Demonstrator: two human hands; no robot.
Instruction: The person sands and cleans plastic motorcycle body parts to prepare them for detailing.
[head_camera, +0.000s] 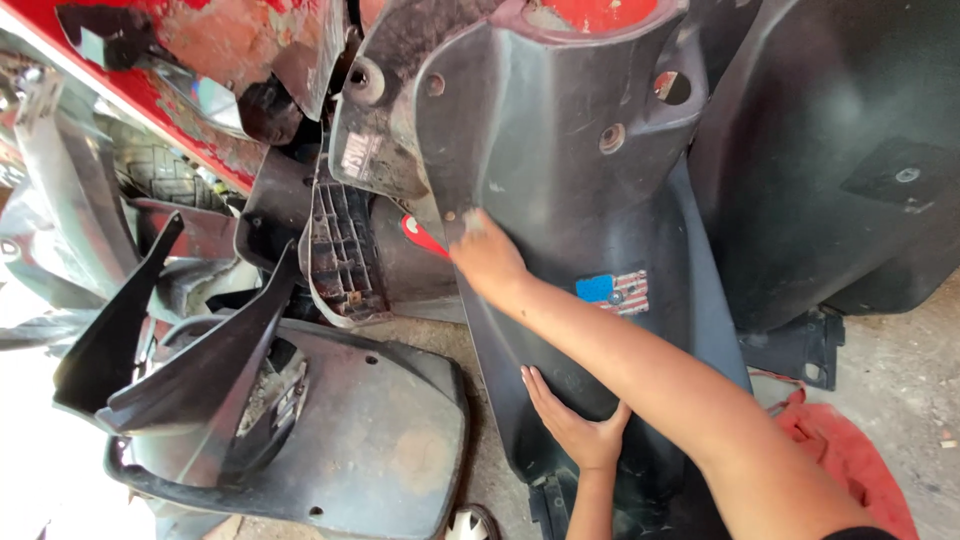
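A large black plastic scooter leg-shield panel stands upright in the middle, dusty, with several round holes and a small blue, red and white sticker. My right hand reaches across it to its left edge and is closed on a red-handled tool, of which only the red end shows. My left hand lies flat against the lower part of the same panel, fingers together and thumb out to the right. The tool's tip is hidden behind the panel edge.
A worn red body panel runs across the top left. A ribbed black part sits beside the tool. More black fairing pieces lie lower left, another large black cover on the right. A red cloth lies on the concrete floor.
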